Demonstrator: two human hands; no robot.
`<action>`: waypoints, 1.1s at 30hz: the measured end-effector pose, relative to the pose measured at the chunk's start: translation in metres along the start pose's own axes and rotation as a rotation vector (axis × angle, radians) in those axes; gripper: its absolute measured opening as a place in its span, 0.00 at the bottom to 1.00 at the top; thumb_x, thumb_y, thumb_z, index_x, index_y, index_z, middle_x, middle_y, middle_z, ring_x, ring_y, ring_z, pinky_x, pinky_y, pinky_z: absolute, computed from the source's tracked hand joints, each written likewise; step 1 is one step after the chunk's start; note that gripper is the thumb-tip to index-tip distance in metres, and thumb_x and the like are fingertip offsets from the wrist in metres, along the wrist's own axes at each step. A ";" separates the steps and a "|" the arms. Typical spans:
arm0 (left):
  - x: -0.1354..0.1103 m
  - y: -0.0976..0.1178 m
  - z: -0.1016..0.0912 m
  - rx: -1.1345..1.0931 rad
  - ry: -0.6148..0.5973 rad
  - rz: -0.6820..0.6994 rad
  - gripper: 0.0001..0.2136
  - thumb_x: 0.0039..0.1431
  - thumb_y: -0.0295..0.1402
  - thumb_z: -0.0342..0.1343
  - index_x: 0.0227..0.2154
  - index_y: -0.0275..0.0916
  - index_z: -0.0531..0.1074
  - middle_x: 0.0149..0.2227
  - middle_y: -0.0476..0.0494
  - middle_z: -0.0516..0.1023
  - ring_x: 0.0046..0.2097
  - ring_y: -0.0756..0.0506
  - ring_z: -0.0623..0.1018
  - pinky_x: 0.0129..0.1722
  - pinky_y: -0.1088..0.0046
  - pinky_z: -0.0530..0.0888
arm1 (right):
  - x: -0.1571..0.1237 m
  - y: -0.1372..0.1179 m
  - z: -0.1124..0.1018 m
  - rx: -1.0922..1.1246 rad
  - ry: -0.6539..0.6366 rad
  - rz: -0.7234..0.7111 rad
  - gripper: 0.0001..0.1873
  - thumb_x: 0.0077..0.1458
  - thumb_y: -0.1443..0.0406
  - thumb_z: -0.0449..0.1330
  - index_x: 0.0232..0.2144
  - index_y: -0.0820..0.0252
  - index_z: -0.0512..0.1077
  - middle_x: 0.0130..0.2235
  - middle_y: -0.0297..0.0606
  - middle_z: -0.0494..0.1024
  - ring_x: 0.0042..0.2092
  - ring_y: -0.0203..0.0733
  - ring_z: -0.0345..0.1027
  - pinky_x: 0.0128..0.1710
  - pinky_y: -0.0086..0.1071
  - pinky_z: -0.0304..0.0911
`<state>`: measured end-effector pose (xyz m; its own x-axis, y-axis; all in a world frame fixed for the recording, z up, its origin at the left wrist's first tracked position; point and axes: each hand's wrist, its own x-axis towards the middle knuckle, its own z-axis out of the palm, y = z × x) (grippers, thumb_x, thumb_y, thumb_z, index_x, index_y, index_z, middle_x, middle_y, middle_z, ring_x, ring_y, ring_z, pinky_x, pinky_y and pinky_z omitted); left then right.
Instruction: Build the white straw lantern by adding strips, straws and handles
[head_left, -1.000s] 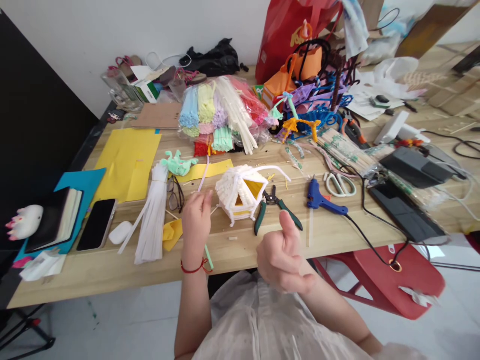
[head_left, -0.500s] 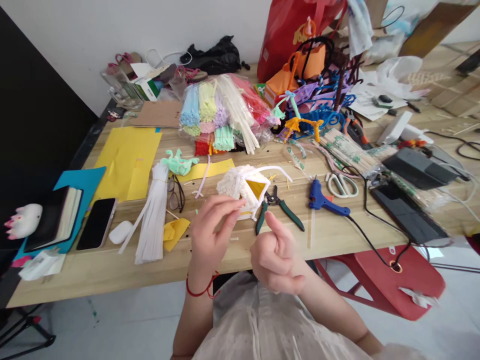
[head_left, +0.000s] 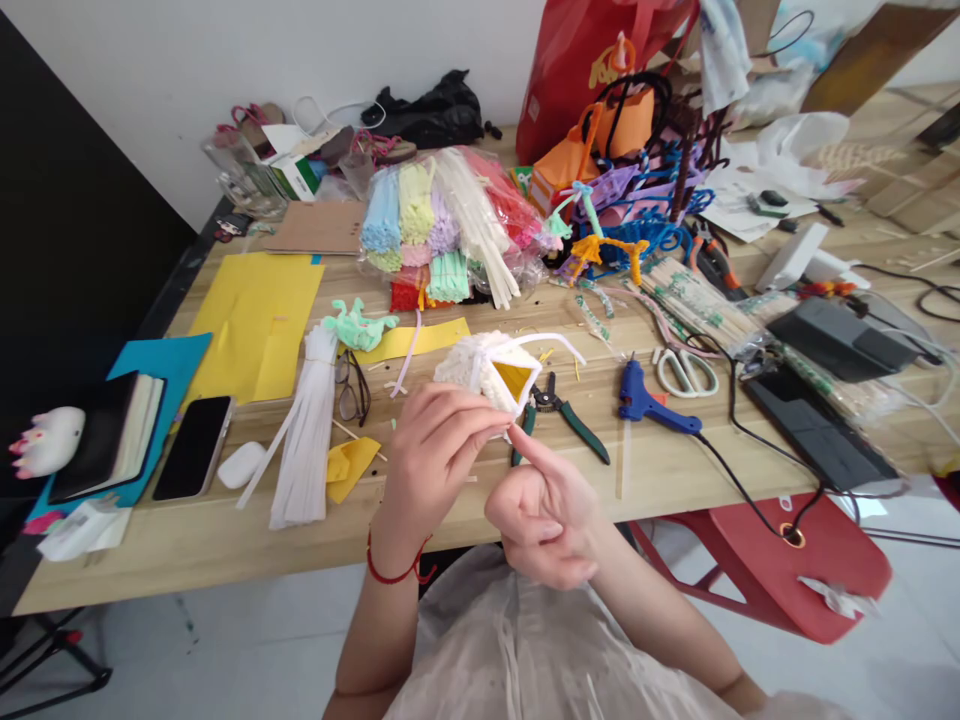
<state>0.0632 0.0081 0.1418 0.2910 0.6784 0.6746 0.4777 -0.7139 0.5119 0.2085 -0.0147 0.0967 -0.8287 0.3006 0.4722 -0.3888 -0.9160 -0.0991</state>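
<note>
In front of me, my left hand (head_left: 435, 460) wears a red cord bracelet. Its thumb and fingers come together in a pinch at an outstretched fingertip of my right hand (head_left: 544, 515); anything between them is too small to make out. The other fingers of my right hand are curled in, with nothing visible inside. Just beyond the hands lies a fluffy white piece (head_left: 469, 362) with a white-edged yellow opening and a long white pipe cleaner strand sticking out to the right. My left hand hides its lower part. Beside it are green-handled wire strippers (head_left: 583, 432).
A blue glue gun (head_left: 651, 400) and white-handled scissors (head_left: 686, 372) lie to the right. White pipe cleaners (head_left: 300, 460), a phone (head_left: 193, 447) and yellow sheets (head_left: 255, 310) are left. Bagged coloured pipe cleaners (head_left: 420, 215) sit behind. A red stool (head_left: 802, 570) stands at the lower right.
My hands have come together. My left fingers moved right and now meet a fingertip of my right hand, which has shifted slightly left. The table items look unmoved.
</note>
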 end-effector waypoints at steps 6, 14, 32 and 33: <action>-0.008 -0.010 -0.001 0.144 -0.029 0.093 0.09 0.58 0.23 0.58 0.39 0.41 0.73 0.37 0.46 0.79 0.43 0.45 0.73 0.45 0.64 0.72 | 0.004 -0.001 0.005 -0.065 0.093 -0.002 0.54 0.47 0.43 0.06 0.25 0.65 0.65 0.14 0.36 0.63 0.10 0.31 0.50 0.06 0.25 0.37; -0.018 -0.010 0.015 0.168 0.099 0.026 0.07 0.58 0.24 0.57 0.38 0.40 0.70 0.36 0.46 0.76 0.42 0.45 0.74 0.45 0.63 0.70 | 0.008 -0.001 -0.001 -0.051 0.120 -0.008 0.53 0.50 0.43 0.07 0.25 0.64 0.66 0.15 0.35 0.65 0.09 0.28 0.40 0.06 0.25 0.34; -0.024 0.004 0.038 -0.008 0.284 -0.114 0.06 0.59 0.25 0.55 0.36 0.42 0.70 0.36 0.49 0.76 0.40 0.47 0.74 0.44 0.65 0.72 | 0.004 0.009 -0.010 -0.097 0.172 -0.041 0.51 0.48 0.37 0.15 0.15 0.62 0.64 0.08 0.35 0.62 0.06 0.29 0.48 0.05 0.22 0.48; -0.024 0.004 0.038 -0.016 0.278 -0.122 0.06 0.59 0.25 0.55 0.36 0.42 0.70 0.36 0.49 0.76 0.40 0.48 0.74 0.43 0.65 0.72 | 0.004 0.008 -0.008 -0.111 0.187 -0.038 0.50 0.50 0.37 0.17 0.15 0.62 0.64 0.08 0.34 0.62 0.06 0.29 0.48 0.06 0.22 0.48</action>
<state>0.0894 -0.0044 0.1078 -0.0066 0.6874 0.7263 0.4813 -0.6344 0.6049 0.1987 -0.0190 0.0906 -0.8687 0.3878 0.3082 -0.4547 -0.8712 -0.1853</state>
